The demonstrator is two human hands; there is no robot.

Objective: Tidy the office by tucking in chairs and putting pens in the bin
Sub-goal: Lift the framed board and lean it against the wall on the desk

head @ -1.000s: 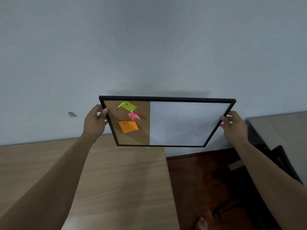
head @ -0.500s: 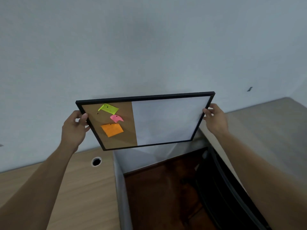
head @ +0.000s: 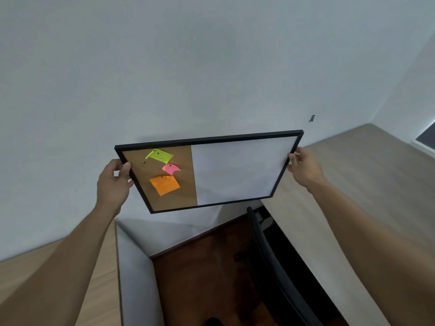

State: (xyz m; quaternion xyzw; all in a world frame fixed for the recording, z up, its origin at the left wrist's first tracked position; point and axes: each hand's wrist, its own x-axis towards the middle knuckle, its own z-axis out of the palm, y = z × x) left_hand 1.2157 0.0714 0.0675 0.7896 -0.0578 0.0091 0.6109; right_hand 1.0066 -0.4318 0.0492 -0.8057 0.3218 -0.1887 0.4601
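I hold a black-framed board (head: 237,170) up in front of a pale wall, tilted with its top edge away from me. Its left part is cork with a green, a pink and an orange sticky note pinned on; its right part is white. My left hand (head: 114,182) grips the frame's left edge and my right hand (head: 303,169) grips its right edge. A black chair (head: 275,267) stands below, its back close to the right desk. No pens or bin are in view.
A light wooden desk (head: 367,184) runs along the right, another wooden desk (head: 98,278) is at lower left with a grey side panel. Dark brown floor (head: 200,278) lies between them. A small dark mark (head: 312,118) sits on the wall.
The view has swung to the right and up: the left desk slid out of frame and the right desk and chair came in. Both hands keep their grip on the board.
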